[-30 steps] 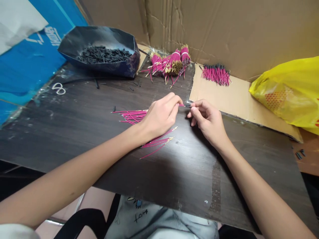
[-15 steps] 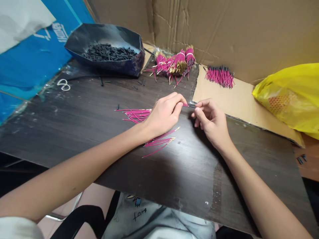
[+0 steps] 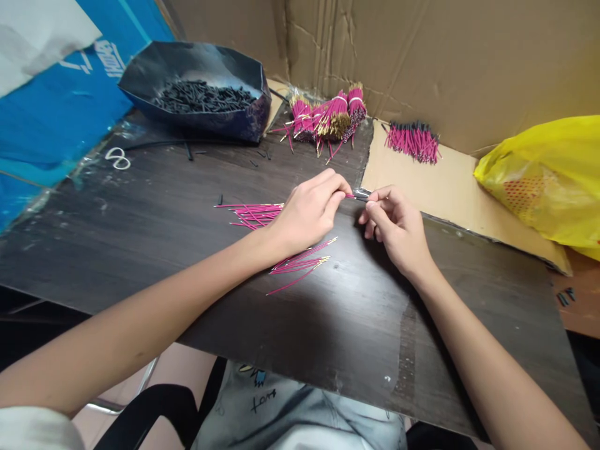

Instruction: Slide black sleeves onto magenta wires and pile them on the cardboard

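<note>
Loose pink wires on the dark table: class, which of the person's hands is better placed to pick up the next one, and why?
Probably the left hand: the loose pink wires lie under and beside it, while the right hand sits farther off, pinching a black sleeve.

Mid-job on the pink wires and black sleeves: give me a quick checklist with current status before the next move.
1. Left hand pinches a pink wire at its tip: ok.
2. Right hand holds the black sleeve at the wire's end: ok.
3. Sleeve fully seated on the wire: cannot tell, too small.
4. Loose pink wires lie within reach by the left hand: ok.
5. Tray of black sleeves stocked: ok.
6. Finished pile on the cardboard sheet, apart from the bundles: ok.
</note>
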Demonstrator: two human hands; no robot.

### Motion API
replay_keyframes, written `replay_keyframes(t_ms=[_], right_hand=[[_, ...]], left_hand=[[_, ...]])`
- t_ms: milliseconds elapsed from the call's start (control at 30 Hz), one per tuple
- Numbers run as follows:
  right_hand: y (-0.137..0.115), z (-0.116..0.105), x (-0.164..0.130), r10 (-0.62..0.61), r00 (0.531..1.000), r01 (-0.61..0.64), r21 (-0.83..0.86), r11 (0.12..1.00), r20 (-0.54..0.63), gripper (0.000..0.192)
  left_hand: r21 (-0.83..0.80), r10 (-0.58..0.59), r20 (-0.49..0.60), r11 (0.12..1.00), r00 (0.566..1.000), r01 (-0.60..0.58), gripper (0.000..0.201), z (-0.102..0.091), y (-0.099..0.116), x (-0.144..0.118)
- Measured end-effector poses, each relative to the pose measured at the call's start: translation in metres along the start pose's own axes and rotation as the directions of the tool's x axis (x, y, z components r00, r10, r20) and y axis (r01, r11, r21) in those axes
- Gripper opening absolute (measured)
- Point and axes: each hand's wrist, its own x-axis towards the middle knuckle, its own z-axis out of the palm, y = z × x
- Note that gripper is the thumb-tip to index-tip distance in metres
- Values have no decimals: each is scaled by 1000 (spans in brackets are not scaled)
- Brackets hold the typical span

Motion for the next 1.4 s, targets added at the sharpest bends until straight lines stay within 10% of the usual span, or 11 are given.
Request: replay_keyframes(t_ms=[633, 1400], right_hand=[[1, 1, -1, -33, 999, 32, -39, 999, -37, 16], [0, 2, -1, -29, 999, 29, 13, 999, -34, 30]], left_hand=[[-194, -221, 79, 953, 972, 232, 14, 0, 11, 3], [-146, -125, 41, 981, 991, 129, 16, 4, 8, -2]])
